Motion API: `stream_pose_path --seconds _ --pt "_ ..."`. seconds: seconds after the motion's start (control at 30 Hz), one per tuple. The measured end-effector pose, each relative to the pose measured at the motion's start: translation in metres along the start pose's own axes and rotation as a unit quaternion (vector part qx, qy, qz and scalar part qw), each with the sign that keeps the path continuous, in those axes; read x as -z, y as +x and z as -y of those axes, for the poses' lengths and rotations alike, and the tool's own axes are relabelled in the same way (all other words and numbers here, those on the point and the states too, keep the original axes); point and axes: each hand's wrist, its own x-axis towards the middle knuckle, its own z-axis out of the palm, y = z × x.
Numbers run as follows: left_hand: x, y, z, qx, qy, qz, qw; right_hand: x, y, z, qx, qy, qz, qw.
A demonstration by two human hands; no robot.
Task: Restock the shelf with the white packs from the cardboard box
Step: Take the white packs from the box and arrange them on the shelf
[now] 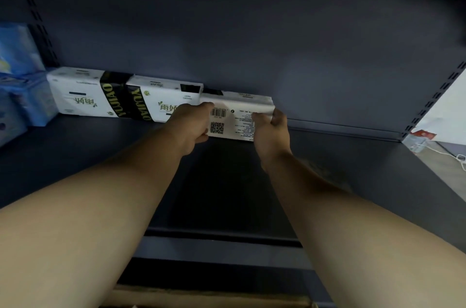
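Note:
Two white packs with black YUJIAO bands stand against the back wall of the dark shelf [353,169]: one [78,92] at the left, a second [161,98] beside it. A third white pack [235,118], barcode and QR code facing me, sits right of them at the back. My left hand [189,123] grips its left end and my right hand [271,131] grips its right end. A strip of the cardboard box [206,297] shows at the bottom edge, between my forearms.
Blue packs [22,80] fill the shelf's far left. The shelf's back panel [252,42] rises behind the packs. A slotted upright [433,103] ends the shelf at the right, with floor and a white cable [451,156] beyond.

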Motion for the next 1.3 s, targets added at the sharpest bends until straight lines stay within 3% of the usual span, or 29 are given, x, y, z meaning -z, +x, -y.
stream_pose_path --seconds 0.33,1.3 --pt "-0.003 0.011 -0.003 -0.03 0.015 -0.011 0.999 -0.009 0.009 0.006 -0.004 0.034 0.013 0.999" --pt "0.0 -0.008 -0.014 0.005 -0.02 0.008 1.0 -0.011 0.013 0.015 -0.063 0.031 0.037 0.997"
